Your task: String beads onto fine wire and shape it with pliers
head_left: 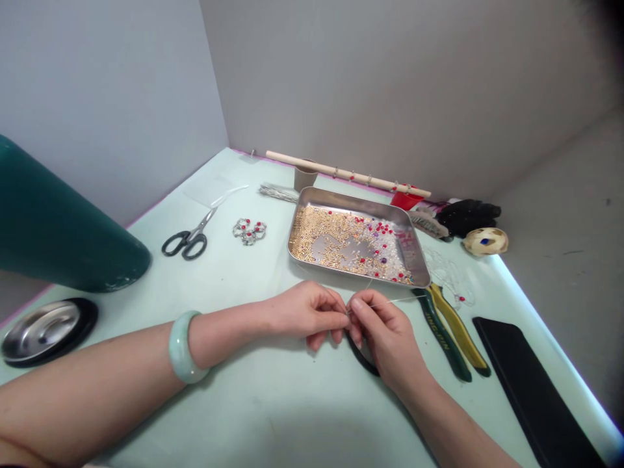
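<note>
My left hand [312, 313], with a pale green bangle [181, 348] on its wrist, is closed in a pinch in front of the tray. My right hand [385, 335] pinches right beside it, fingertips nearly touching. A thin pale thread [397, 301] runs from between the fingertips, one end toward the pliers and another up to the tray. Anything small at the fingertips is hidden. Partly under my right hand lies a black curved piece [361, 356]. Behind both hands stands a metal tray [336, 274] of gold, clear and red beads.
Scissors [188, 242] and beaded rings [249, 231] lie left of the tray. Green-yellow pliers [446, 335] and a black flat bar [531, 390] are to the right. A wooden rod [312, 164] rests behind. A green cylinder [63, 227] and metal dish [43, 330] stand at left.
</note>
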